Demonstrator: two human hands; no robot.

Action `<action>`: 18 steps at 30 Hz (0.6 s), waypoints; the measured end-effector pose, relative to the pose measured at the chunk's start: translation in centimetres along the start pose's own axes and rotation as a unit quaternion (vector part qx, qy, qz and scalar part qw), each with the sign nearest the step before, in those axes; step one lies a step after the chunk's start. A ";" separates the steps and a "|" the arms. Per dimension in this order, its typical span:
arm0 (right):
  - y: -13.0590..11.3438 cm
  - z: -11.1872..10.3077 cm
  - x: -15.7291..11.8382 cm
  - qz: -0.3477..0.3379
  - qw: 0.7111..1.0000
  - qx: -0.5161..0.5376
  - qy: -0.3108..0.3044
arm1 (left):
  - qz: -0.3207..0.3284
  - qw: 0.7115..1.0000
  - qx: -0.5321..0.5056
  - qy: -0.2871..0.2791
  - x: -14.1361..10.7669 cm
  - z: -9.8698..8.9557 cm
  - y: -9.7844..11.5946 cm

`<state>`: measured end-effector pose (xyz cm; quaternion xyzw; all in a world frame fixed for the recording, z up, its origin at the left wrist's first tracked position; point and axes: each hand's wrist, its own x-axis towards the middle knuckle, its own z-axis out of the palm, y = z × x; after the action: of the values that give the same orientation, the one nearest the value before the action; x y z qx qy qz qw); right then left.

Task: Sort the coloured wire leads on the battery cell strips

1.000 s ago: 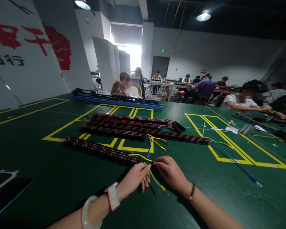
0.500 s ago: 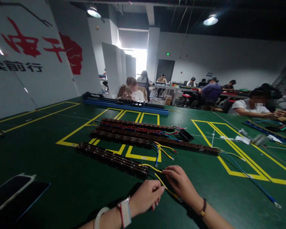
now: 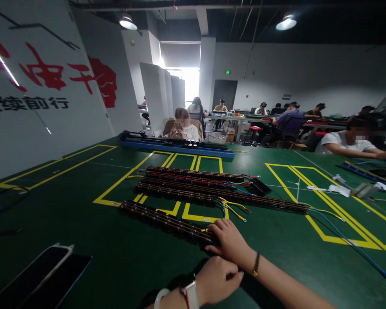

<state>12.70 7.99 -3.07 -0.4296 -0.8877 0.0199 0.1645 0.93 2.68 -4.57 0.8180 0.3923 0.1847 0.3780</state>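
Observation:
The nearest dark strip (image 3: pixel 164 217), lined with copper-coloured rails, lies slanted on the green table (image 3: pixel 122 251). My right hand (image 3: pixel 228 238) is over its right end, fingers bent around that end, with a short bit of yellow wire (image 3: pixel 206 230) showing beside the fingertips. Below and in front, my left hand (image 3: pixel 219 279) is closed, thumb and fingers together; what it may hold is hidden. Behind lie more dark strips (image 3: pixel 176 192), with yellow wires (image 3: pixel 233 208) ending in ring lugs.
A blue rail (image 3: pixel 180 149) lies along the far table edge. Black panels (image 3: pixel 51 274) are at the lower left. A long blue wire (image 3: pixel 357 251) runs to the right. A person in white (image 3: pixel 347 143) works at the right; another person (image 3: pixel 185 126) sits beyond the table.
My right hand has moved left from the yellow wire onto the strip's end. My left hand has shifted right and down. The view has turned slightly left.

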 end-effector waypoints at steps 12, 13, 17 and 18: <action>2.4 0.0 3.9 0.059 0.998 -0.032 -0.015 | 0.003 1.000 0.006 -0.015 0.2 0.2 -0.1; 2.7 0.1 4.2 0.059 0.997 -0.042 -0.009 | 0.002 1.000 0.006 -0.017 0.2 0.2 -0.2; 3.2 1.0 5.0 0.056 0.992 -0.111 0.031 | 0.002 1.000 0.007 -0.016 0.3 0.3 -0.3; 3.3 1.0 5.1 0.055 0.990 -0.125 0.048 | -0.001 1.000 0.008 -0.020 0.3 0.3 -0.3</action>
<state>11.95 14.11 -3.24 -0.4950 -0.8496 -0.1026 0.1504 1.14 2.88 -4.97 0.8240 0.3869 0.1653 0.3796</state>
